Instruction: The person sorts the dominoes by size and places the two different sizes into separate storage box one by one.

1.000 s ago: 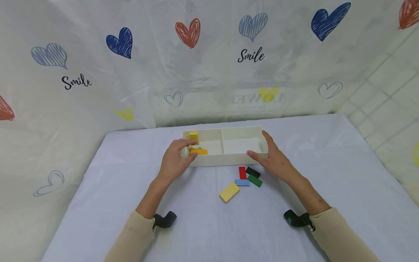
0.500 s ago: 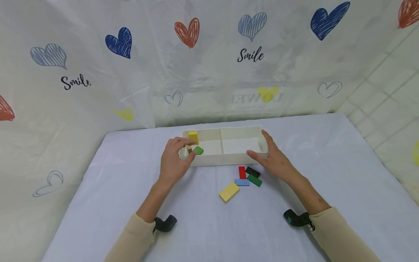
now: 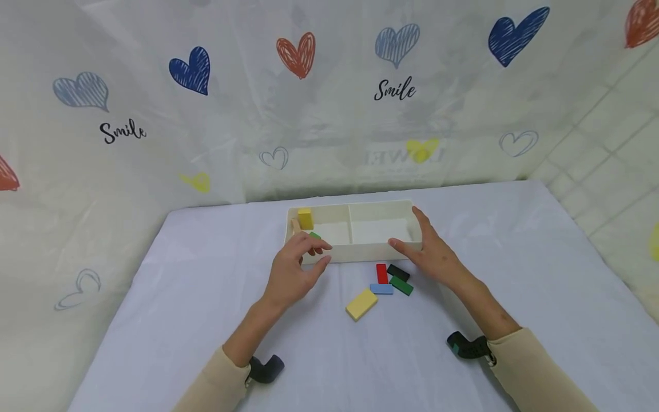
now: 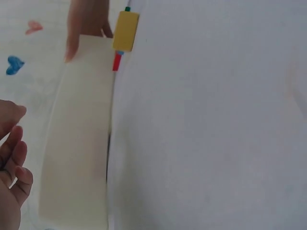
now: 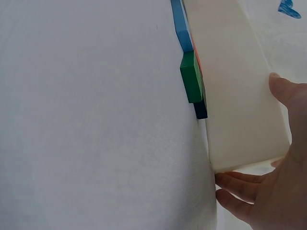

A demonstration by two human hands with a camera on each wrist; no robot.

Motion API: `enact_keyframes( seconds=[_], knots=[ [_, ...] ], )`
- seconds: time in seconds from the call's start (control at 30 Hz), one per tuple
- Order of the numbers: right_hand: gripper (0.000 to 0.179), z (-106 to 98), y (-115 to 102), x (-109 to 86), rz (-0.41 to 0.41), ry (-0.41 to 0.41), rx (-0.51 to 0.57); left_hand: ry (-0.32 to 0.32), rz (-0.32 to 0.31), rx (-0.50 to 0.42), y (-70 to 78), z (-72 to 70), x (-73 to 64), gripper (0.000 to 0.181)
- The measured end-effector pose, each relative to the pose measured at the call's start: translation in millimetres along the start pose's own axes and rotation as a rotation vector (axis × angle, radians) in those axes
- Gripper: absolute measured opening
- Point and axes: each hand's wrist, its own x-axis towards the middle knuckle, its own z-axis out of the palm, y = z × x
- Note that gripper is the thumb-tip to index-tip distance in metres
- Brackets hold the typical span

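A white box (image 3: 370, 252) with a divider has a yellow block (image 3: 305, 218), a tan block (image 3: 295, 225) and a green block (image 3: 315, 235) in its left compartment. My left hand (image 3: 294, 272) is at the box's front left, its fingers loosely bent and thumb apart, with nothing between them; it hides part of that compartment. My right hand (image 3: 437, 254) holds the box's right end, thumb at the front rim and fingers round the end wall. In the right wrist view its fingers (image 5: 240, 187) reach the box's lower edge.
In front of the box lie a red block (image 3: 381, 273), a black block (image 3: 399, 272), a dark green block (image 3: 401, 285), a blue block (image 3: 381, 289) and a larger pale yellow block (image 3: 361, 304). The white-covered table (image 3: 206, 274) meets a heart-patterned sheet (image 3: 329, 131) behind.
An orange block by my left fingers a second ago has gone from sight, and a green block shows there. My left hand has come out of the box, toward me and rightward. The right hand stays.
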Motion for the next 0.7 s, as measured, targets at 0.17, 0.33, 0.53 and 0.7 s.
enact_keyframes(
  seconds=[0.17,0.33,0.53,0.7],
  knots=[
    [0.112,-2.1,-0.8,-0.4,-0.005,0.0,0.004,-0.07,0.002,-0.013,2.6,4.1,-2.0,0.022],
    [0.112,-2.3,-0.9,-0.1,-0.002,0.0,0.006,-0.161,-0.023,-0.014,6.8,7.6,-5.4,0.024],
    [0.112,-0.8,0.8,0.6,-0.005,0.002,0.013,-0.278,-0.076,-0.019,13.1,11.6,-8.8,0.029],
    [0.112,0.5,2.2,1.3,-0.005,0.004,0.013,-0.353,-0.101,-0.003,16.7,14.1,-10.8,0.035]
  ],
)
